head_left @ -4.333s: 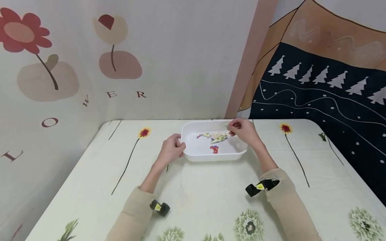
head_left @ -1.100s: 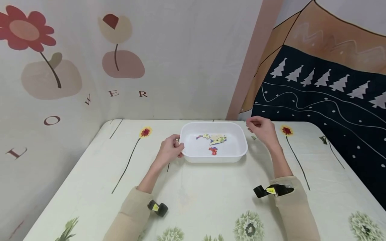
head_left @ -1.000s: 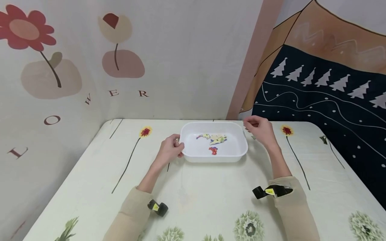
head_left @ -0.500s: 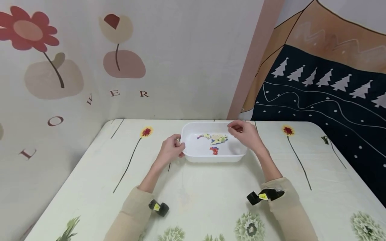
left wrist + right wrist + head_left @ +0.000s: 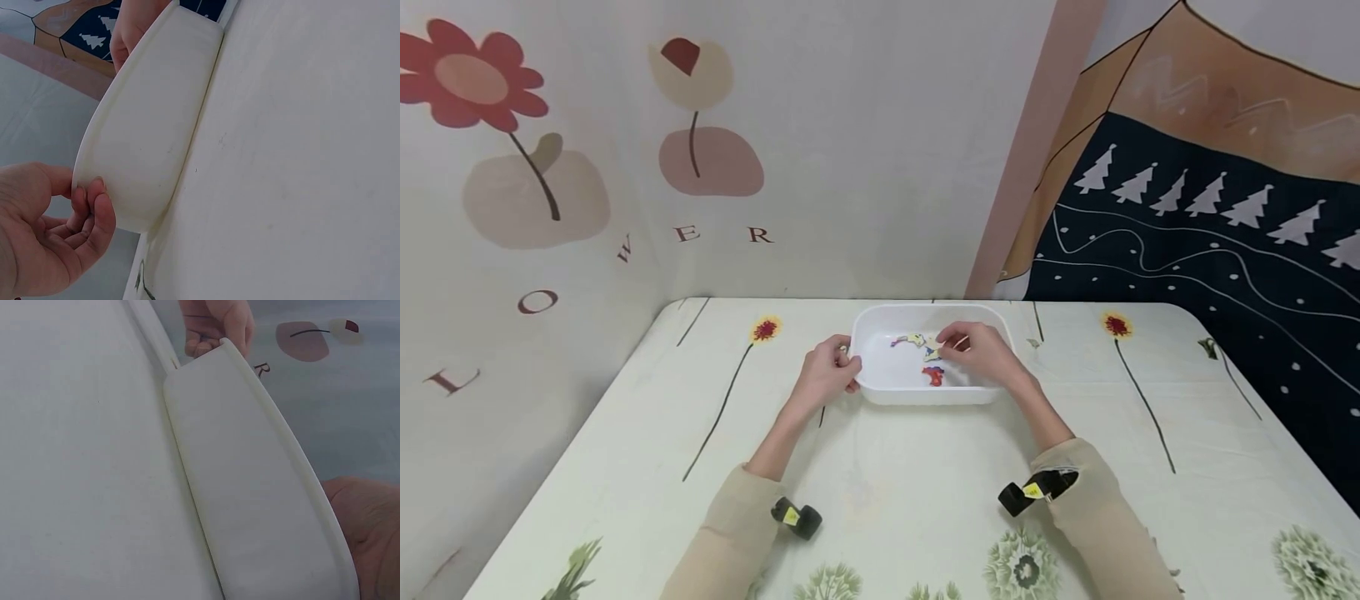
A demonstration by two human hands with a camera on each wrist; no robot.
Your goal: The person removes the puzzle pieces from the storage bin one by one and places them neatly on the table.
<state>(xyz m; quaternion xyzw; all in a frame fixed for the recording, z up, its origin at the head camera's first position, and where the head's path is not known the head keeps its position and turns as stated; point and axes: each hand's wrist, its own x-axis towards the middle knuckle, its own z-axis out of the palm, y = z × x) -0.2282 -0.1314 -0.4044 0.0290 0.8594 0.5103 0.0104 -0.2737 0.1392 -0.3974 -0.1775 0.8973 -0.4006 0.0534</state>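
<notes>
White plastic-looking tray is positioned near the far edge of the surface. Its left end is pinched at the rim by the left hand. Three small pieces are visible inside: a red piece toward the front, a yellow piece farther back, and a yellow-and-blue piece beside the fingertips of the right hand. Thumb and forefinger of the right hand are held slightly apart; whether anything is gripped cannot be told. The pieces are judged light, thin and easily bent; they should be taken by an edge, without squeezing. The tray is judged light, fairly stiff and liable to slide; it is best steadied by the rim. Sideways access is blocked by its raised walls, and its right-hand portion is partly hidden by the right hand. A flower-printed curtain is hung behind.
</notes>
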